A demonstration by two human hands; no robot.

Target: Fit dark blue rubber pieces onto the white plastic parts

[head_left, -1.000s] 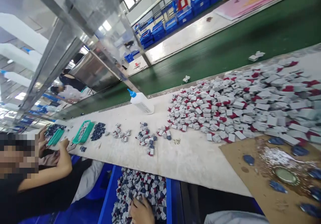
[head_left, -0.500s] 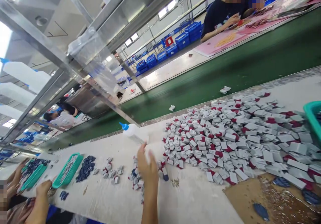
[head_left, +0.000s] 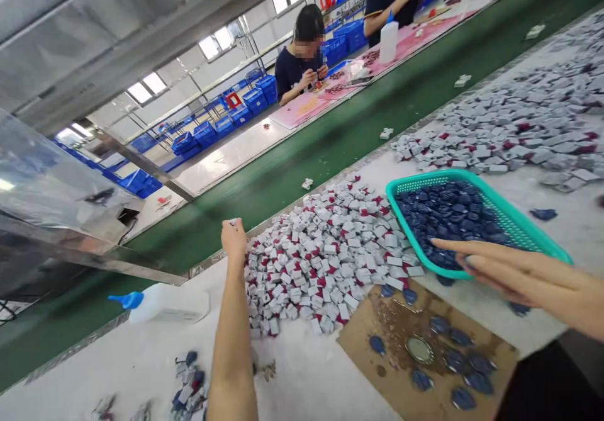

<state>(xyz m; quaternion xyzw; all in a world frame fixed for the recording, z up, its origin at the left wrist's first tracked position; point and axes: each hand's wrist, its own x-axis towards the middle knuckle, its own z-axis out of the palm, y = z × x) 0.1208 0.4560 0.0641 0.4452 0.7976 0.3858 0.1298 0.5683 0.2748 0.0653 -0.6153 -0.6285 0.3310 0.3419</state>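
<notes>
Beside the far left end of a heap of small white-and-dark-red plastic pieces point(head_left: 316, 251), my left hand point(head_left: 233, 238) is reached out at the edge of the green conveyor belt point(head_left: 264, 197). Its fingers are closed; a small pale bit shows at their tips, too little to name. My right hand point(head_left: 514, 273), fingers stretched out and held together, lies over the near rim of a teal basket point(head_left: 533, 232). Dark blue flat pieces point(head_left: 453, 210) fill the basket. Whether the fingertips touch these pieces I cannot tell.
A white bottle with a blue nozzle point(head_left: 165, 303) lies left of my left arm. Wet cardboard point(head_left: 358, 339) holds scattered blue pieces and a round metal cap point(head_left: 419, 349). Another heap of white pieces point(head_left: 519, 119) lies back right. People work across the belt, near a person point(head_left: 290, 72).
The view has swung right, bringing the whole basket and my right hand into sight. My left hand, blurred with fingers apart near the bottle before, is now closed by the belt.
</notes>
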